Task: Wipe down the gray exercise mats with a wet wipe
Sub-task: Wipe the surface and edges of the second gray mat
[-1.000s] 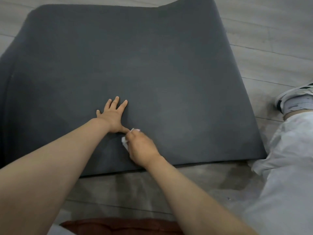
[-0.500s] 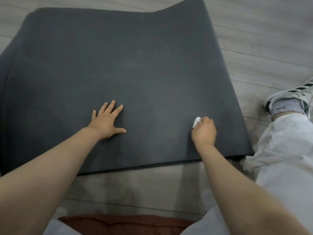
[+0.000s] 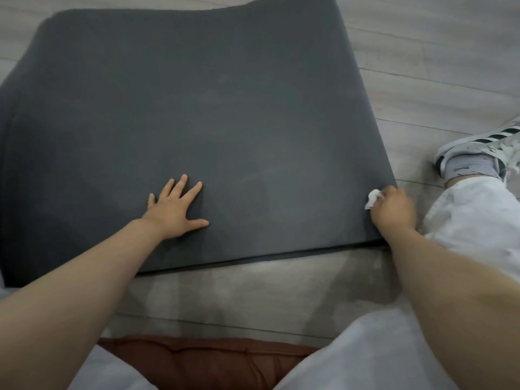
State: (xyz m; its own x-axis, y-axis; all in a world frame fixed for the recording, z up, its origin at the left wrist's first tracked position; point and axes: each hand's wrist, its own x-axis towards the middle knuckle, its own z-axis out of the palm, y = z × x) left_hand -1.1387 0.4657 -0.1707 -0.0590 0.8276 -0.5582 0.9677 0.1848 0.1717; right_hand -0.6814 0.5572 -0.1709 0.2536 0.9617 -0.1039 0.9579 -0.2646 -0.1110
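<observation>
dark gray foam, that is the exercise mat [image 3: 225, 122], and it lies flat on the pale wood-look floor [image 3: 422, 52], filling most of the view. its near edge runs slightly uphill from left to right, and a thin second layer shows under that edge, so it seems to be more than one mat, but i cannot tell how many.

the left hand [image 3: 176, 206] rests palm down on the mat, near the near edge and a little left of the middle. its fingers are straight and spread apart, the thumb points to the right, and it holds nothing.

the right hand [image 3: 394, 209] is at the near right corner of the mat, just at the right edge. its fingers are curled tight around a crumpled white wet wipe [image 3: 373, 197], which sticks out on the left side of the fist and touches the mat surface.

beside this hand, on the floor to the right of the mat, lies the person's leg in light trousers [image 3: 472, 215], with a gray sock and a white sneaker with dark stripes [image 3: 484, 142]. at the bottom, between the knees, there is a reddish-brown cushion [image 3: 202, 358].
</observation>
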